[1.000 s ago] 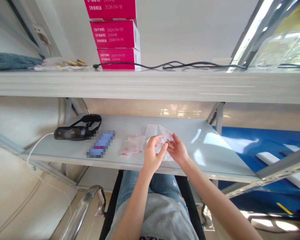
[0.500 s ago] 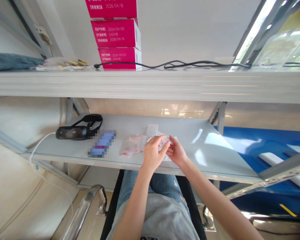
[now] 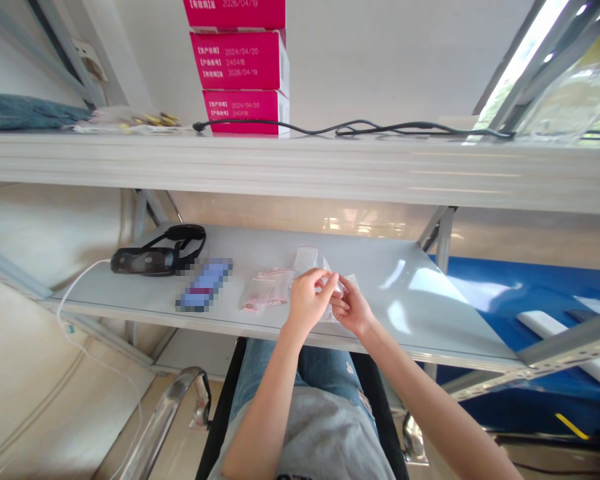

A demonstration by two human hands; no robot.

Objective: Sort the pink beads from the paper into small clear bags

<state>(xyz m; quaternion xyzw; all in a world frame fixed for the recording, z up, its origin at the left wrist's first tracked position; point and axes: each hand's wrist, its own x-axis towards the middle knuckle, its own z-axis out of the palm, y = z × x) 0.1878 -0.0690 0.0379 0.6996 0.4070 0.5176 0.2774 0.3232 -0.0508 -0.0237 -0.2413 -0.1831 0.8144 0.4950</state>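
My left hand [image 3: 307,299] and my right hand [image 3: 351,308] meet over the grey lower shelf [image 3: 420,300], fingers pinched together on a small clear plastic bag [image 3: 333,285]. The bag is crumpled between the fingertips, and what is inside it is too small to make out. A pile of similar clear bags with red strips [image 3: 267,291] lies just left of my left hand. Another clear bag [image 3: 305,257] rests flat behind the hands.
A black headset with a strap [image 3: 155,253] and a white cable lie at the shelf's left end, a blurred blue item [image 3: 203,285] beside them. Pink boxes [image 3: 243,67] and a black cable [image 3: 360,128] sit on the upper shelf. A blue surface [image 3: 520,293] lies right.
Both hands have closed in on the clear bag, which went from spread out to bunched between the fingertips. The view shifted slightly.
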